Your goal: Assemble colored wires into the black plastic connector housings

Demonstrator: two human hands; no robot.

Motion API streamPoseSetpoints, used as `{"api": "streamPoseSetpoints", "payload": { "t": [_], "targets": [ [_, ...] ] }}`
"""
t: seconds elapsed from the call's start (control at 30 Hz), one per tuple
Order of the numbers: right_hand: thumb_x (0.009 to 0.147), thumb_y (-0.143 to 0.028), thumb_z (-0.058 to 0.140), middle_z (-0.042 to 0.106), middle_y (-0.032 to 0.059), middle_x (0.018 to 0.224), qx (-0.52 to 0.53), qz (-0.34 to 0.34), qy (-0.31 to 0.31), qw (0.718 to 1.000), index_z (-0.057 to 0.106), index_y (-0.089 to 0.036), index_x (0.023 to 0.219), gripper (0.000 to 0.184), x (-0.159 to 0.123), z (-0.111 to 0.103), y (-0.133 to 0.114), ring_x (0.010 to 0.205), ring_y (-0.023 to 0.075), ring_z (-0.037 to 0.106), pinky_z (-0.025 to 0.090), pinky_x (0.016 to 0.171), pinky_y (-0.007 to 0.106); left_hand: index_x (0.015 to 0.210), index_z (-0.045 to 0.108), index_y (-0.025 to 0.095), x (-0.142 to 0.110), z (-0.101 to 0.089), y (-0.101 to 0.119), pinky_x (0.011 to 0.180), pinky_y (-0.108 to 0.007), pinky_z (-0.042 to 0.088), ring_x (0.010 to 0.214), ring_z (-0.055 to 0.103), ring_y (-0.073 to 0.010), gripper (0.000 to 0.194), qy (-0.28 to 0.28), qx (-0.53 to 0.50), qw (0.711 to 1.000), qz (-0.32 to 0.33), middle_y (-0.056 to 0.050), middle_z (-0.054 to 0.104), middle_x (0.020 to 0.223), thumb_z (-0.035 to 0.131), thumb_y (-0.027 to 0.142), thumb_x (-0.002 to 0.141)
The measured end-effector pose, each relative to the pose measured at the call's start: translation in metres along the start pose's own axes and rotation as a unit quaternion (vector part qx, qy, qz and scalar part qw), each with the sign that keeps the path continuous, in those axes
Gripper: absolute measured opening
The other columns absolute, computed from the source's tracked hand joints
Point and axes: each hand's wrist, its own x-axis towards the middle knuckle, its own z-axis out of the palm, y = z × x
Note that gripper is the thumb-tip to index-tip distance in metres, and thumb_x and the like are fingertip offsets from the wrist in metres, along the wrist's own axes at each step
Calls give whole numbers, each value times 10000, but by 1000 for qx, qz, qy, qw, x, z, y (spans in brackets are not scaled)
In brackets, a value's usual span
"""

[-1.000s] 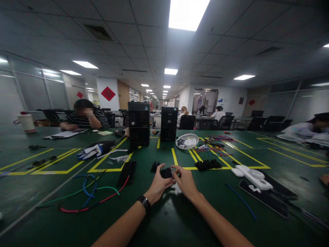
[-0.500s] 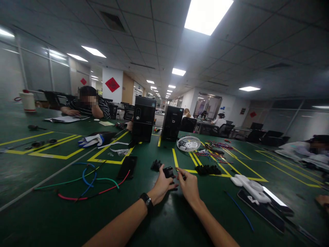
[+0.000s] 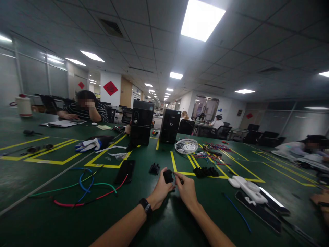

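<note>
Head view: standing by, I see a broad green table [image 3: 172, 223] crossed by yellow tape [image 3: 173, 161], shining faintly between the forearms. The person's left hand [image 3: 161, 190] grips a black block [image 3: 168, 176] between thumb and fingers, raised above the tabletop; the right hand [image 3: 187, 190] has thumb and forefinger drawn together just beside it, and I cannot tell whether they pinch something small. Just beyond the left fingers sits a small dark cluster [image 3: 154, 168]; beyond and right of the right fingers runs a row of black pieces [image 3: 205, 172]. Farther ahead stand two computer towers [image 3: 142, 121], with a white basket [image 3: 186, 146] to their right. Well left of the fingers sprawls coloured wire [image 3: 69, 205]. Past all that, someone in a striped shirt [image 3: 101, 111] sits across the table, under bright ceiling panels [image 3: 203, 20], and more people sit at desks farther back.
</note>
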Motion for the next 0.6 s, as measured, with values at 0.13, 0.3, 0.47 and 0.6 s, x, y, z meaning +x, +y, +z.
{"api": "streamPoseSetpoints", "payload": {
  "t": [0.13,0.3,0.47,0.6],
  "targets": [
    [890,-262,436,723,77,832,-1,-12,-24,1000,677,-182,1106,334,-2,-1,-1,689,198,658,486,678,279,1323,288,269,-3,2,2,876,-349,460,945,573,-165,751,-29,44,998,14,-100,501,1182,625,86,677],
    [906,-219,402,695,79,824,-73,-76,-71,992,654,-175,1123,335,-2,-11,-1,722,187,633,447,677,257,1280,317,246,-7,4,6,892,-331,434,1016,539,-179,671,-36,119,991,39,-90,503,1162,593,95,687],
    [909,-192,391,655,79,803,-163,-111,-105,975,649,-146,1058,301,-3,-14,4,712,172,597,407,671,241,1240,318,234,-15,9,13,927,-308,398,1021,530,-169,619,-38,168,984,49,-71,523,1107,544,70,688],
    [919,-197,376,632,70,771,-155,-105,-101,977,643,-140,1014,289,-5,-6,7,707,169,587,405,676,241,1230,284,230,-18,13,14,892,-291,419,993,538,-161,646,-32,139,990,19,-70,527,1069,567,65,673]
  ]
}}
